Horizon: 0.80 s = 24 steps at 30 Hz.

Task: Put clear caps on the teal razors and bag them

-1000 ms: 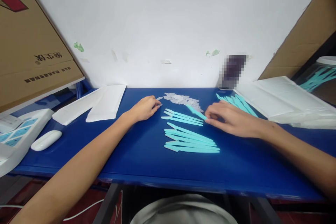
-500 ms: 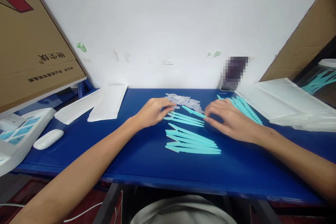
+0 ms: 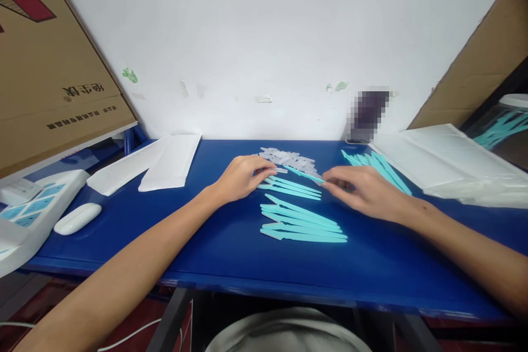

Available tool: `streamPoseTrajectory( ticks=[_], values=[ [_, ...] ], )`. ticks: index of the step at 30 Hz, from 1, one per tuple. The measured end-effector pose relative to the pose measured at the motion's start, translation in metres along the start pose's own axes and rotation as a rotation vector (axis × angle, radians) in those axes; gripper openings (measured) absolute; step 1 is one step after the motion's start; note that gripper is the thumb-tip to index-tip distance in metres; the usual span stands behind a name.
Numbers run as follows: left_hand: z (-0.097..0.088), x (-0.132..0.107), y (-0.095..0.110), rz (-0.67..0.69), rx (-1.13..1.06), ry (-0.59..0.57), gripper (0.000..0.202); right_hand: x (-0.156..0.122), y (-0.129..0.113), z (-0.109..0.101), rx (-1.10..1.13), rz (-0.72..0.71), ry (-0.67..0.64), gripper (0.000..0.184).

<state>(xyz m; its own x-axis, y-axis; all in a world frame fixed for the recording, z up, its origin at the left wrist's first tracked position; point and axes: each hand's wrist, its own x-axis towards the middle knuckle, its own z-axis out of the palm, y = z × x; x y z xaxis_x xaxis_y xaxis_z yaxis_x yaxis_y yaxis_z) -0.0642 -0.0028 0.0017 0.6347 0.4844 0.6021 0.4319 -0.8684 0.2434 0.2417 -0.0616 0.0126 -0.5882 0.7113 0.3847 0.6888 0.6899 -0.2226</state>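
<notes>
My right hand (image 3: 355, 190) pinches the handle end of a turquoise eyebrow razor (image 3: 303, 174), its blade end pointing left. Thumb and fingertips of my left hand (image 3: 246, 177) close on a small translucent blade cap (image 3: 281, 170), whose free end points toward the razor. Between the two, a short gap seems to remain. Behind my hands lies a heap of translucent caps (image 3: 289, 158). Just below them a row of turquoise razors (image 3: 295, 190) lies on the blue table, and a second fanned group of razors (image 3: 303, 221) lies nearer me.
More turquoise razors (image 3: 385, 168) lie behind my right hand. White plastic packets (image 3: 454, 159) are at the right, and two white sleeves (image 3: 169, 168) at the left. A phone (image 3: 367, 118) leans on the wall. A power strip (image 3: 45, 203) and white case (image 3: 77, 219) occupy the left edge.
The razor in my right hand has shifted slightly left and turned in the fingers. My left hand stays nearly in place, and more of the cap shows.
</notes>
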Motion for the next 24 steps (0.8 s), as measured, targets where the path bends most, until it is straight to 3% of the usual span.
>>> streamPoseTrajectory(
  ticks=[16, 24],
  values=[
    [0.001, 0.0, 0.003, -0.03, -0.025, -0.033, 0.025, -0.001, 0.003, -0.003, -0.11, -0.063, -0.018, 0.031],
    [0.01, 0.007, 0.009, -0.008, 0.012, -0.134, 0.025, 0.003, -0.01, 0.012, -0.11, -0.084, 0.053, 0.026]
  ],
)
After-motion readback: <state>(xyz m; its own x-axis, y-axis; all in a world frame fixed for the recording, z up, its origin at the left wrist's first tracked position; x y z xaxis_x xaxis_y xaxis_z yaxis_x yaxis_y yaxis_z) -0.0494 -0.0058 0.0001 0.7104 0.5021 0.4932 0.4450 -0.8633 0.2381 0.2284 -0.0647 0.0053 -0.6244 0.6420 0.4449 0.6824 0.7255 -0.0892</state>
